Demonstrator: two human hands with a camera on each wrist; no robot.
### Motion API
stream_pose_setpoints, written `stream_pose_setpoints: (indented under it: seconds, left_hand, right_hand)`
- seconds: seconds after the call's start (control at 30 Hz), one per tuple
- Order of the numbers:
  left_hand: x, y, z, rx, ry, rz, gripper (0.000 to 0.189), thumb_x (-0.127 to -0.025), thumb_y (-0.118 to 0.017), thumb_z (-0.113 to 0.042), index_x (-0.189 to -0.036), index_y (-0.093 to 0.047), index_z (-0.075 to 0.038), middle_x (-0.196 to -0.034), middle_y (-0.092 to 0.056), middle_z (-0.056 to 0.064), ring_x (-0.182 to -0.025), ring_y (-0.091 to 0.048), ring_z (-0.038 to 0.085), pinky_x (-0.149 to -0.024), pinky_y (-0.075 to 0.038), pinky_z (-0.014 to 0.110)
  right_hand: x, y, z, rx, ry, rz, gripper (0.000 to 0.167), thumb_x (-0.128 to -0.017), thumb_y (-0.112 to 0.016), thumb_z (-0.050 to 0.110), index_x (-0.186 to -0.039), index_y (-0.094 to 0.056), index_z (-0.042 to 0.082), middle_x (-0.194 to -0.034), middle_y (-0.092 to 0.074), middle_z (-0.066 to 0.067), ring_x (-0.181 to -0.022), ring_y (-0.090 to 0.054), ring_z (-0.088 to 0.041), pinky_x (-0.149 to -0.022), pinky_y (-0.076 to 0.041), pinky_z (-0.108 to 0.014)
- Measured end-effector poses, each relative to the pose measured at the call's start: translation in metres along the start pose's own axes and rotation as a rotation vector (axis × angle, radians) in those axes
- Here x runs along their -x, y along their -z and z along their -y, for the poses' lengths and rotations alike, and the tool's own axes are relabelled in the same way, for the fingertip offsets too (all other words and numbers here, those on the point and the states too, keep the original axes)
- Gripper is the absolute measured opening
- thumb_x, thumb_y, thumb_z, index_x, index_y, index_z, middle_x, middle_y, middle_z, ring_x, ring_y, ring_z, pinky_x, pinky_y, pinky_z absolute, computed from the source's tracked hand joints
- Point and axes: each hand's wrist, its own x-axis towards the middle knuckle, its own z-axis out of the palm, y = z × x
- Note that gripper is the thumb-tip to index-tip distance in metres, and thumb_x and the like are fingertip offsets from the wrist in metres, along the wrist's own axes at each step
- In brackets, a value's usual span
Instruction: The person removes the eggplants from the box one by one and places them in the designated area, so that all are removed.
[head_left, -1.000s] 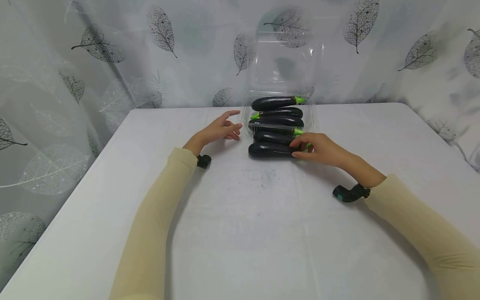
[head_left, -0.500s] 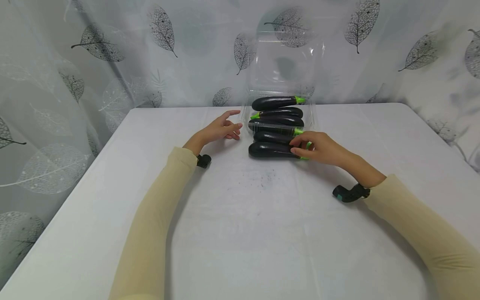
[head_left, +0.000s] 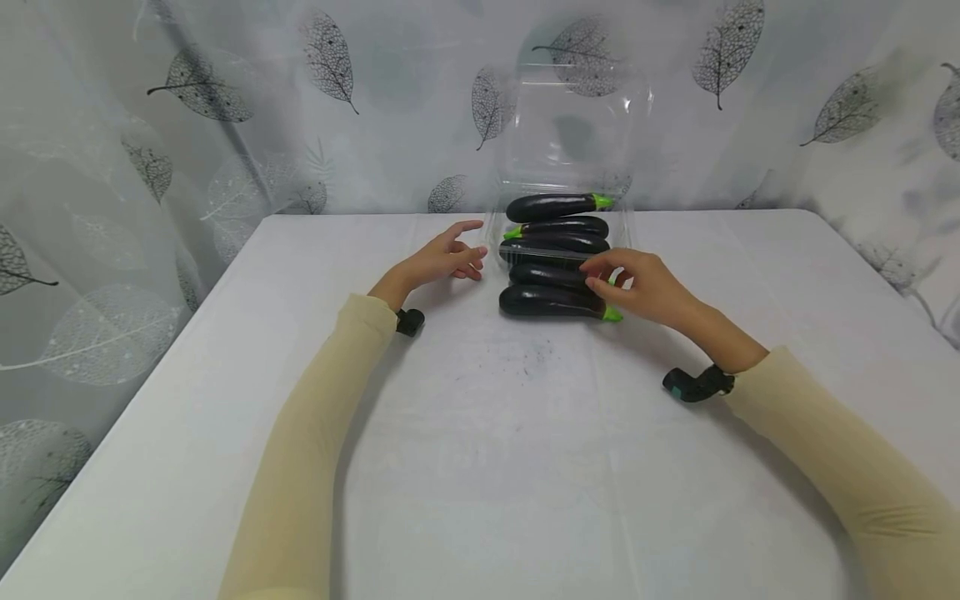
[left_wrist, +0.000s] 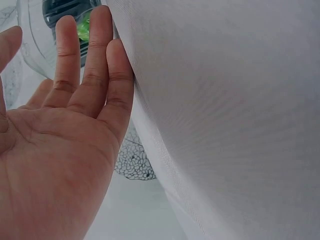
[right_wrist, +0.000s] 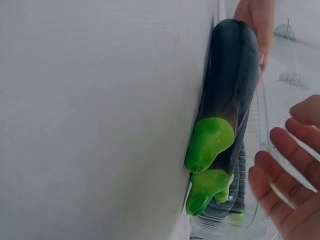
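I see the white table (head_left: 480, 467) filling the lower 2/3 of the head view, with a leaf-print curtain (head_left: 225, 108) across the top. At upper centre a clear plastic clamshell box (head_left: 573, 125) stands with its lid up; 3 eggplants lie in its tray, and 2 more lie on the table just in front of it.

My right hand (head_left: 637, 287) hovers right of centre at the green stem end of the second eggplant (head_left: 543, 275), fingers spread and loosely curved; the right wrist view shows them apart from the skin, gripping nothing. The front eggplant (head_left: 551, 302) lies free on the cloth, stem (right_wrist: 207, 145) pointing right. My left hand (head_left: 442, 258) rests on its edge left of the box, fingers straight and mostly together, holding nothing.

I judge each eggplant light, firm and glossy, so slippery and prone to roll. I would wrap fingers and thumb around the thick middle rather than pinch the tapering stem.
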Motion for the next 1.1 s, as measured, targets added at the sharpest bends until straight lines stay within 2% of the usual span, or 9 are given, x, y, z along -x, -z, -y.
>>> stream_pose_setpoints:
  seconds: [0.2,0.4,0.63,0.77,0.87,1.1]
  left_hand:
    - [0.000,0.000,-0.001,0.002,0.000,-0.003,0.065,-0.101,-0.054,-0.034,-0.155,-0.021,-0.020,-0.113,-0.063,0.018,-0.100,-0.068,0.027,-0.091,-0.049,0.035]
    - [-0.001,0.000,0.001,-0.008,-0.003,0.002,0.066,-0.101,-0.054,-0.035,-0.155,-0.020,-0.019,-0.112,-0.063,0.017,-0.099,-0.068,0.026,-0.089,-0.049,0.033]
    - [-0.002,0.000,0.001,-0.014,-0.017,0.000,0.066,-0.101,-0.055,-0.034,-0.155,-0.021,-0.018,-0.110,-0.064,0.017,-0.098,-0.069,0.025,-0.088,-0.049,0.032]
    - [-0.002,0.000,0.001,-0.018,-0.012,-0.001,0.065,-0.101,-0.054,-0.034,-0.155,-0.021,-0.019,-0.112,-0.063,0.018,-0.100,-0.068,0.027,-0.090,-0.049,0.035]
    - [-0.002,0.000,0.001,-0.016,-0.005,0.000,0.065,-0.101,-0.054,-0.034,-0.155,-0.021,-0.020,-0.113,-0.063,0.020,-0.102,-0.067,0.028,-0.092,-0.049,0.036]
    - [-0.001,-0.001,0.001,-0.008,0.001,0.000,0.064,-0.101,-0.054,-0.034,-0.155,-0.021,-0.021,-0.114,-0.062,0.020,-0.103,-0.066,0.030,-0.094,-0.048,0.038]
  right_hand:
    - [-0.006,-0.001,-0.002,-0.044,0.049,-0.066,0.022,-0.086,-0.067,-0.008,-0.107,-0.068,-0.005,-0.096,-0.070,-0.012,-0.084,-0.057,-0.007,-0.072,-0.046,-0.012]
    - [-0.012,-0.003,-0.005,-0.036,0.092,-0.124,0.021,-0.082,-0.063,-0.018,-0.101,-0.068,-0.010,-0.096,-0.068,-0.020,-0.086,-0.060,-0.020,-0.072,-0.045,-0.011]
    - [-0.015,-0.002,-0.007,-0.045,0.100,-0.146,0.021,-0.083,-0.065,-0.014,-0.102,-0.070,-0.005,-0.098,-0.069,-0.017,-0.087,-0.056,-0.012,-0.076,-0.042,-0.020]
    - [-0.017,0.000,0.006,-0.048,0.041,-0.127,0.020,-0.085,-0.062,-0.014,-0.104,-0.067,-0.010,-0.100,-0.067,-0.023,-0.088,-0.055,-0.006,-0.081,-0.041,-0.015]
    - [-0.020,0.002,0.015,-0.087,-0.016,-0.108,0.018,-0.088,-0.060,-0.014,-0.105,-0.064,-0.013,-0.103,-0.066,-0.027,-0.087,-0.052,0.002,-0.080,-0.040,-0.012]
    - [-0.028,0.000,-0.007,-0.103,-0.088,-0.083,0.019,-0.095,-0.056,-0.004,-0.110,-0.067,-0.006,-0.109,-0.067,-0.020,-0.092,-0.053,0.005,-0.082,-0.041,-0.010]
